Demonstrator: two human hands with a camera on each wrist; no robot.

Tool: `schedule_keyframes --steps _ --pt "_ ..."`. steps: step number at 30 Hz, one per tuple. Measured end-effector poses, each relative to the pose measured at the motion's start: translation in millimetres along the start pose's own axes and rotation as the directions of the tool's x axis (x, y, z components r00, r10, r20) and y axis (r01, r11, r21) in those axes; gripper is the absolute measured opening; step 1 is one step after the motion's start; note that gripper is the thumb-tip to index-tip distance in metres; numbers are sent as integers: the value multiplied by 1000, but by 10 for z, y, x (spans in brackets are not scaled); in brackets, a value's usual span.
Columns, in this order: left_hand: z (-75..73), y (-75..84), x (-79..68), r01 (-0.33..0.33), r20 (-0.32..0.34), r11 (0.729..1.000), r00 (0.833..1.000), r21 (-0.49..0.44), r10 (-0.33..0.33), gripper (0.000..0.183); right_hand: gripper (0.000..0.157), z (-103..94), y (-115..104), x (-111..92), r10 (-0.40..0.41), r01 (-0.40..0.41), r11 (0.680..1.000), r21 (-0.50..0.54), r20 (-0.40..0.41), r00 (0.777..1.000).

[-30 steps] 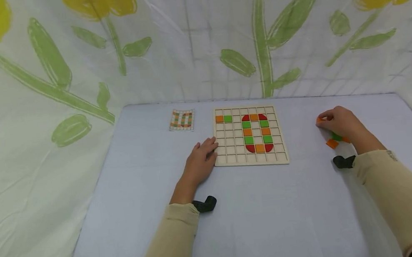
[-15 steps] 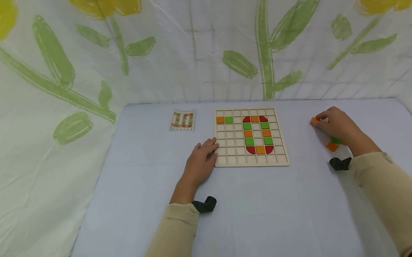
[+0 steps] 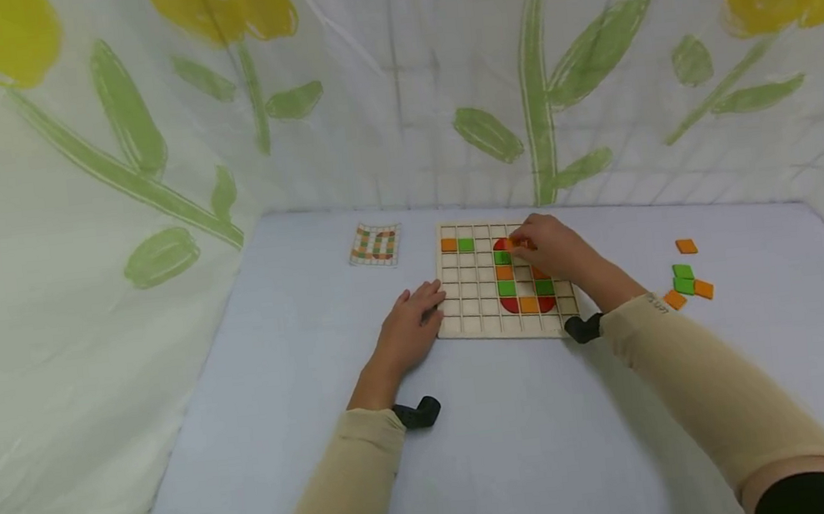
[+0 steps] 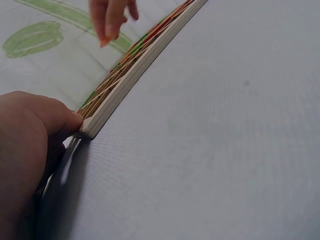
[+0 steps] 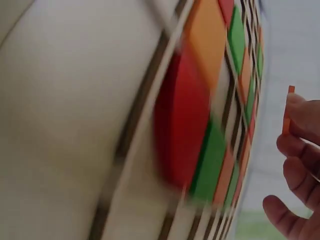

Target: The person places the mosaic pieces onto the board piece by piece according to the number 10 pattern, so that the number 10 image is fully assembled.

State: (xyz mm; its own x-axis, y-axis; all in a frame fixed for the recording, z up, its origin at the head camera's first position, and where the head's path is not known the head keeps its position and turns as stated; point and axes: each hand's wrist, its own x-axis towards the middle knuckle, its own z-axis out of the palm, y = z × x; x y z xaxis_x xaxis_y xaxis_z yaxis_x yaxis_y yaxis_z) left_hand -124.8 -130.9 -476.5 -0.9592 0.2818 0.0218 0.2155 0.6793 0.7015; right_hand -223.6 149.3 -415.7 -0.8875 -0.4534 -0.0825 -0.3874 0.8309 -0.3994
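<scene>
The right hand (image 3: 556, 248) is pinching an orange tile (image 5: 286, 120), best lowered flat while the loose-fingered left hand (image 3: 406, 329) is steadying the board (image 3: 471, 304).

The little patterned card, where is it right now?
In the head view, the patterned card lies near the far edge of the table, just left of the grid board and beyond the left hand.

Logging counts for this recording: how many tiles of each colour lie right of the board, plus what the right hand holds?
Orange tiles on the table: 3
Green tiles on the table: 2
Orange tile in the right hand: 1
Total: 6
</scene>
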Motion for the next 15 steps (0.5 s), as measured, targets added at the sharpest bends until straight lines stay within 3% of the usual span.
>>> schedule_keyframes --steps 3,6,15 --pt "11 0 -16 -2 1 1000 1000 -4 2 40 32 127 -217 128 -35 36 999 -5 36 999" --pt "16 7 -30 -9 3 1000 1000 -2 9 40 32 225 -369 216 -6 6 1000 -7 58 998" --pt "-17 37 -35 -21 -14 1000 1000 16 21 39 28 319 -572 349 71 -70 997 -22 37 997"
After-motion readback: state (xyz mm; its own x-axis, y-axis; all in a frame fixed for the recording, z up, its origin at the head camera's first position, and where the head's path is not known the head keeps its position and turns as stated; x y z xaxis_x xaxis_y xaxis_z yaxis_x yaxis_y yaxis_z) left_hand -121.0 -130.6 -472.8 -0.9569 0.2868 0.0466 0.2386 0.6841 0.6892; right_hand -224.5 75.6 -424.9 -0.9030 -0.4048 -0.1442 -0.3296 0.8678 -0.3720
